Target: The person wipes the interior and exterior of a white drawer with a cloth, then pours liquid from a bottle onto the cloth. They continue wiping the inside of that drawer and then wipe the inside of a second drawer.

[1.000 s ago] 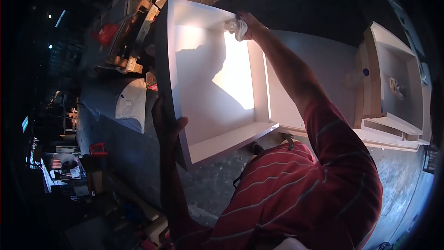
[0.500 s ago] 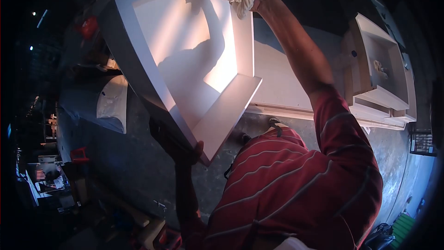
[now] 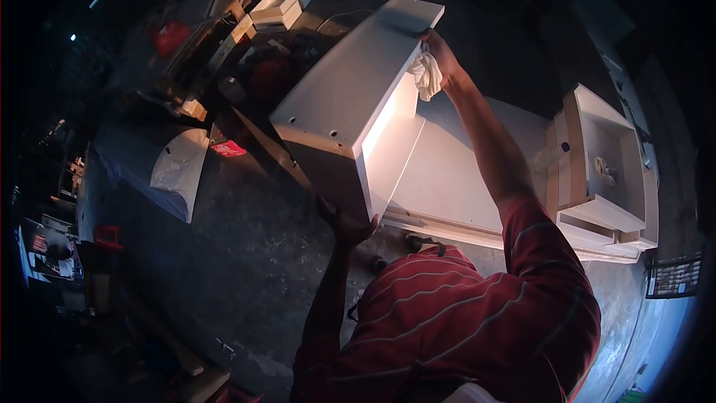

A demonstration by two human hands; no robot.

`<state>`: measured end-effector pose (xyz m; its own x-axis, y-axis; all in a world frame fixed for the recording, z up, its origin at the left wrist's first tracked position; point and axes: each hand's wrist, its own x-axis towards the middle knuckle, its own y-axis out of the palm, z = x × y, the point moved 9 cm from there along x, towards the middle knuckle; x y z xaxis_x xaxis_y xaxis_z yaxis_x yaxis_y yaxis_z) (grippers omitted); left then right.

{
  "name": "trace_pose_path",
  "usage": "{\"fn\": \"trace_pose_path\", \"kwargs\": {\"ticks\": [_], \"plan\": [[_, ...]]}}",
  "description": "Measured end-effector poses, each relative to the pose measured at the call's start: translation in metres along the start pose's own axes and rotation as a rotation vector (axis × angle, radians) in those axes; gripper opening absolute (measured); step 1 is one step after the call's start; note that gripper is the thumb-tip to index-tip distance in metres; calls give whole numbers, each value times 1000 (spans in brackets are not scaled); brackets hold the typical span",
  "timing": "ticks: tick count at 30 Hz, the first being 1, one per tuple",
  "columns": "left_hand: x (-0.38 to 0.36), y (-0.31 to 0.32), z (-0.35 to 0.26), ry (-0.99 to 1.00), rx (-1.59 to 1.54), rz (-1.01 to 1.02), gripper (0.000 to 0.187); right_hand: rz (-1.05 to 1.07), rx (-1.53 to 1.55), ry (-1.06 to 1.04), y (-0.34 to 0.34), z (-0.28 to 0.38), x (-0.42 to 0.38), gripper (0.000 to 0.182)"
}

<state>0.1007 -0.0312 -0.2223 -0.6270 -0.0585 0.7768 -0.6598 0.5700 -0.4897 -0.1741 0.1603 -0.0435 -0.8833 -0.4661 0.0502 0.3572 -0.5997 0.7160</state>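
A white drawer-like box [image 3: 347, 82] is tilted up in front of me, its outer side turned my way and its lit open side facing right. Small dark holes show near its edge. At its lower corner my left hand [image 3: 349, 227] is closed around the dark end panel, thumb over the edge. My right hand [image 3: 441, 61] grips the box's upper right edge and also holds a crumpled cream cloth [image 3: 428, 78], which hangs against the opening. Part of the right hand's fingers are hidden behind the box edge.
A long white panel [image 3: 455, 168] lies to the right, behind the box. Another white box [image 3: 608, 153] stands on it, with something crumpled inside. On the left are a pale covered piece [image 3: 175, 172], a red packet [image 3: 226, 147] and timber [image 3: 231, 41]. White stacked boxes [image 3: 280, 7] sit farther back.
The box has turned from showing its inside to showing its outer side, and it is lower and farther right. Both hands moved with it. The cloth stays in my right hand.
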Motion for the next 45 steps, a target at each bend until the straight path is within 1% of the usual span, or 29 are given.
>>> {"fn": "trace_pose_path", "kwargs": {"ticks": [1,2,3,5,7,9,10,12,17,18,19,22,24,25,26,27,28,29,31,32,34,35,36,37,38,39,41,43,45], "plan": [[-2,6,2,-2,3,-12,110,-18,21,8,-4,2,-2,27],[-5,11,2,-19,-24,-22,109,91,69,57,-2,-1,-3,26],[-8,16,2,-38,-51,-32,109,94,64,63,-9,-2,-1,26],[-9,20,-1,-22,-54,-47,105,2,-18,8,-28,-2,-5,25],[-8,23,-5,-3,-56,-57,102,-16,-37,16,-46,-9,1,22],[-11,30,-4,-17,-68,-42,112,1,-69,1,-50,-12,1,20],[-14,32,-7,-18,-65,-43,112,1,-133,-6,-52,-12,-1,21],[-16,40,3,-238,-240,-31,114,14,-107,10,-67,-18,6,22],[-19,44,-8,-127,-68,-21,111,17,-96,78,-69,-22,-3,24],[-23,47,-3,-169,-119,-31,111,70,-62,106,-70,-26,-3,26],[-22,46,-4,-124,-75,-28,112,73,-63,109,-72,-27,-2,26],[-27,48,-3,-170,-95,-31,110,-55,-148,54,-82,-24,-7,28],[-22,46,4,-283,-244,-58,118,-47,-190,102,-80,-23,-9,29],[-17,44,5,-281,-248,-59,118,-36,-232,149,-77,-23,-10,31],[-3,33,-2,-236,-167,-73,123,-36,-235,147,-71,-18,-15,31],[12,22,-10,-190,-85,-89,127,-120,-616,23,-67,4,-24,33],[27,12,-17,-190,-84,-92,127,-203,-995,-106,-58,27,-36,36],[46,2,-26,-168,-106,-87,129,-198,-998,-109,-49,38,-43,36],[68,-13,-40,-146,-123,-91,131,-408,-707,-392,-38,85,-69,40],[75,-16,-45,-140,-105,-82,131,-401,-708,-395,-12,91,-82,40],[78,-14,-52,-130,-91,-61,131,145,-773,-521,88,76,-103,32],[78,-11,-51,-185,-58,-67,129,314,-1024,-722,121,60,-106,21],[77,-9,-48,-239,-26,-72,127,590,-1350,-1083,161,37,-122,17],[76,-7,-49,-231,-33,-68,127,589,-1407,-983,179,2,-122,19],[75,-6,-46,-258,-68,-78,124,771,-1686,-796,184,-31,-124,18],[74,-5,-42,-287,-102,-90,122,864,-1690,-988,185,-50,-129,22],[79,-8,-43,-264,-88,-84,120,950,-1830,-507,151,-70,-92,24],[80,-9,-48,-253,-66,-81,118,795,-1794,-796,130,-35,-62,26],[84,-10,-50,-231,-63,-94,117,626,-1956,-594,81,2,-6,31]]}}
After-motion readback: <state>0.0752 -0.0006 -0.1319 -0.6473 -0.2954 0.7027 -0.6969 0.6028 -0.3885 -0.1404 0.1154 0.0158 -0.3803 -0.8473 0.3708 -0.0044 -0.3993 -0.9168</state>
